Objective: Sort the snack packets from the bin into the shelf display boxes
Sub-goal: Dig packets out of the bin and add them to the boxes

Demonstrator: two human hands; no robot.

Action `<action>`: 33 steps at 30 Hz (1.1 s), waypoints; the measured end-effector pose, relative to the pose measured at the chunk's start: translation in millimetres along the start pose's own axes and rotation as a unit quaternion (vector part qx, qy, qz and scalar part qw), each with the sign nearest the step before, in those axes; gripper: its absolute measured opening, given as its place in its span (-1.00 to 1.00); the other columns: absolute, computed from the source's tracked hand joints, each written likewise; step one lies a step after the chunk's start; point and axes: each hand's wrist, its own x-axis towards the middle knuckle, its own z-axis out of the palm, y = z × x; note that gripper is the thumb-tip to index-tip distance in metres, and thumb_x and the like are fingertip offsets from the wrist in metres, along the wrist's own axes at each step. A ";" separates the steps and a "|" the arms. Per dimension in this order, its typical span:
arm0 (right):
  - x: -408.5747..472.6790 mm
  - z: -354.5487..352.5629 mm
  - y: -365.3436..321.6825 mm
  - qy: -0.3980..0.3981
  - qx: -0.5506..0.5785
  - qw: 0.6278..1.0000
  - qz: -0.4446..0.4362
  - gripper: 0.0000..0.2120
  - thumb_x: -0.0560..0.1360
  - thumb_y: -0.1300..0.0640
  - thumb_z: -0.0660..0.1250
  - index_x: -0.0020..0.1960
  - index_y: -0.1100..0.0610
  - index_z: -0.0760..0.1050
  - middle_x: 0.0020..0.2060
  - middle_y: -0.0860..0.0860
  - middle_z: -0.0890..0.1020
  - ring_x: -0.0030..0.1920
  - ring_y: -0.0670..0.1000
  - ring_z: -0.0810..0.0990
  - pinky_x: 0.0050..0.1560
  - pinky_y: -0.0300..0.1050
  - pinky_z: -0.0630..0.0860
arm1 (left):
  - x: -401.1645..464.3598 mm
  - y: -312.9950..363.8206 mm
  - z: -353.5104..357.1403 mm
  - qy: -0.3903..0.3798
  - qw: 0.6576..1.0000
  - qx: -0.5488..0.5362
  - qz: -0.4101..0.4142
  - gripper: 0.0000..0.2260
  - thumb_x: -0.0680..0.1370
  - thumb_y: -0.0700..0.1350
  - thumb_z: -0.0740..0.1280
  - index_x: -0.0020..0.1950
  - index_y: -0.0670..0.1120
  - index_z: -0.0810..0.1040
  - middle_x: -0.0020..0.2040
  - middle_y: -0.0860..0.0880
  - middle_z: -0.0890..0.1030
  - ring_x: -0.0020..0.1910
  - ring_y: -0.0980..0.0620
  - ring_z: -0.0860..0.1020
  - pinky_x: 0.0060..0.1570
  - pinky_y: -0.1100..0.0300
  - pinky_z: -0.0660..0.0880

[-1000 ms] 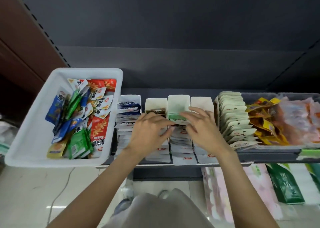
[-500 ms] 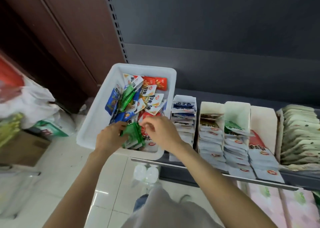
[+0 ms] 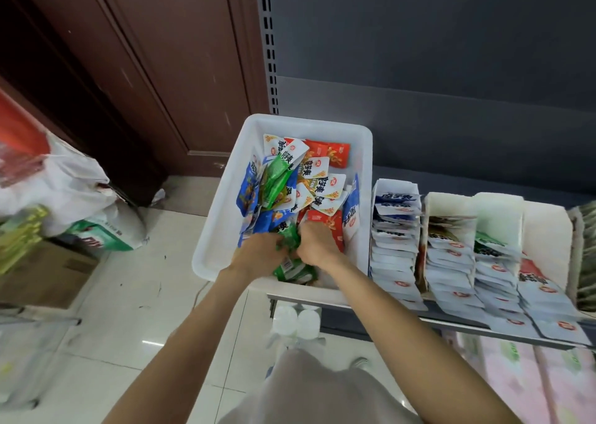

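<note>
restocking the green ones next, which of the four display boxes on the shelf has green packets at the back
The third box from the bin: green packets show at its back. The other boxes show blue, brown or red ones.

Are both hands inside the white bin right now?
Yes, the left hand and right hand are in the white bin, gripping green packets.

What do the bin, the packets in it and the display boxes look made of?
Bin: looks like moulded white plastic, smooth with rounded rim and corners. Packets: thin printed film, probably plastic or foil laminate; they crinkle and catch the light, as do the green ones both hands are in. Display boxes: matt white card by the look, with thin, straight folded walls.
</note>
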 end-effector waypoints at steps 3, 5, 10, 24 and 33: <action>-4.1 -9.9 11.9 0.030 0.064 0.997 0.039 -0.87 0.47 0.30 0.34 0.02 0.24 0.57 -0.03 0.07 0.61 0.01 0.05 0.56 0.15 -0.04 0.44 | 3.1 6.7 -1.5 0.001 0.995 -0.100 0.023 -0.74 0.61 0.01 0.16 0.13 -0.08 0.55 0.05 -0.08 0.61 0.01 -0.04 0.54 -0.02 0.13 0.44; -16.4 -20.2 20.1 0.094 0.122 0.987 0.037 -0.87 0.47 0.22 0.37 0.00 0.18 0.62 -0.08 0.04 0.66 -0.02 0.02 0.58 0.26 0.01 0.37 | 2.7 16.9 -1.3 0.010 0.973 -0.228 0.027 -0.68 0.60 0.08 0.19 0.24 -0.06 0.52 0.12 -0.06 0.61 0.07 -0.01 0.56 0.10 0.07 0.48; -62.3 -23.6 20.4 0.299 0.150 0.939 -0.075 -0.83 0.39 0.23 0.41 -0.02 0.12 0.61 -0.19 0.01 0.62 -0.23 0.00 0.58 -0.17 -0.02 0.58 | -10.7 57.7 -3.0 0.044 0.794 -0.606 -0.009 -0.81 0.56 -0.06 0.31 0.11 -0.13 0.54 -0.05 -0.03 0.64 -0.10 0.02 0.60 -0.19 0.26 0.55; -114.3 -114.1 88.1 0.269 0.293 0.910 -0.118 -0.33 0.39 0.15 0.49 0.33 -0.29 0.25 0.03 -0.21 0.55 0.02 -0.18 0.55 -0.07 -0.35 0.50 | -21.4 91.7 -27.8 0.221 0.879 -0.141 0.399 -0.86 0.58 -0.04 0.22 0.03 0.03 0.56 -0.28 0.05 0.61 -0.36 0.06 0.56 -0.36 0.08 0.53; -184.3 -143.7 216.3 0.533 0.258 0.805 0.032 -0.93 0.55 0.16 0.32 -0.02 0.16 0.49 -0.22 -0.06 0.61 -0.25 -0.15 0.48 -0.22 -0.47 0.35 | -20.8 223.6 25.2 0.390 0.798 -0.142 0.438 -0.76 0.51 -0.15 0.31 0.17 -0.13 0.56 0.03 -0.02 0.61 0.05 0.03 0.48 0.11 0.28 0.36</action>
